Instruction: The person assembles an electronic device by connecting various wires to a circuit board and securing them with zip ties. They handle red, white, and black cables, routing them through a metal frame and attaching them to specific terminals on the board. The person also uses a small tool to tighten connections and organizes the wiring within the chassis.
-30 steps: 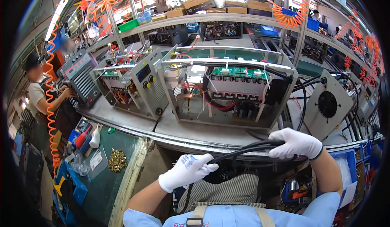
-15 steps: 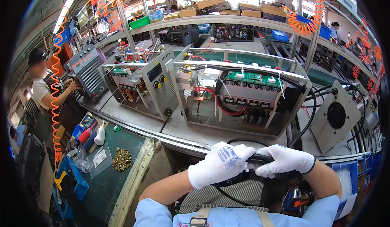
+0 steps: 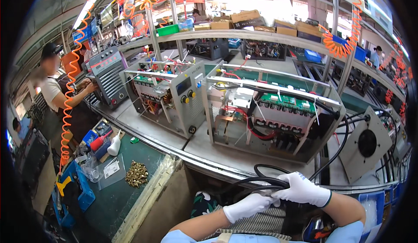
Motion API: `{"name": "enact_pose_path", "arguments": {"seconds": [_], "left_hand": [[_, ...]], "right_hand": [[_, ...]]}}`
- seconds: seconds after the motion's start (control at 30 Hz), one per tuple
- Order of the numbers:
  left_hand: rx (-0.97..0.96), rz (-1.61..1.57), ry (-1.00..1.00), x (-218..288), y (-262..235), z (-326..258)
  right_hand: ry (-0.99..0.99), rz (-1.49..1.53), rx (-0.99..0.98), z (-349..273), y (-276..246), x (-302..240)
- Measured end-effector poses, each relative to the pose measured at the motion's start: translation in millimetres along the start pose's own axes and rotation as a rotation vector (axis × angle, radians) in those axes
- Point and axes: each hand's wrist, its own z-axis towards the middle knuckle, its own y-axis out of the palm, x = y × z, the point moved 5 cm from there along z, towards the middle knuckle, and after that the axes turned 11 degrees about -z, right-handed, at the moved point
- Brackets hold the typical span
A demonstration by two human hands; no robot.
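A coil of black cable (image 3: 254, 181) hangs in front of the bench's near edge, its loops reaching out to the left. My right hand (image 3: 302, 190), in a white glove, is closed around the gathered loops. Just below them, my white-gloved left hand (image 3: 249, 207) has its fingers drawn together close to the right fingertips; what it pinches is hidden. Black cable also runs along the top and down the right end of the open metal-framed machine (image 3: 274, 121), which shows green circuit boards and red wires.
Left of it stands a second open machine (image 3: 167, 99) with yellow knobs. A panel with a round fan (image 3: 367, 144) leans at the right. Brass fittings (image 3: 137, 174) lie piled on the green side table (image 3: 115, 199). A co-worker (image 3: 58, 84) handles a grey machine (image 3: 106, 77) at far left.
My left hand has dropped from the top of the cable to below it. Cable loops now extend left of my right hand, which stays closed. The view has shifted slightly.
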Motion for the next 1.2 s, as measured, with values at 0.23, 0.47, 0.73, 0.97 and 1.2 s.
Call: {"name": "enact_pose_path", "arguments": {"seconds": [0.23,0.47,0.73,0.97,1.2], "left_hand": [[-0.115,-0.062,-0.052,-22.5,-26.2,9.9],[-0.063,0.030,-0.072,-10.8,-10.9,7.6],[-0.027,0.296,0.142,-16.1,-14.5,4.3],[0.536,0.361,0.159,59.2,-52.5,-94.5],[0.322,0.834,0.374,54.7,1.6,-27.4]], "right_hand": [[0.025,-0.014,0.024,10.1,3.7,-7.5],[0.057,-0.204,-0.056,22.6,2.7,-1.0],[0.117,0.093,-0.020,22.7,7.5,8.3],[0.021,-0.112,0.201,14.6,-15.9,20.6],[-0.032,-0.108,0.223,14.8,-15.5,2.4]]}}
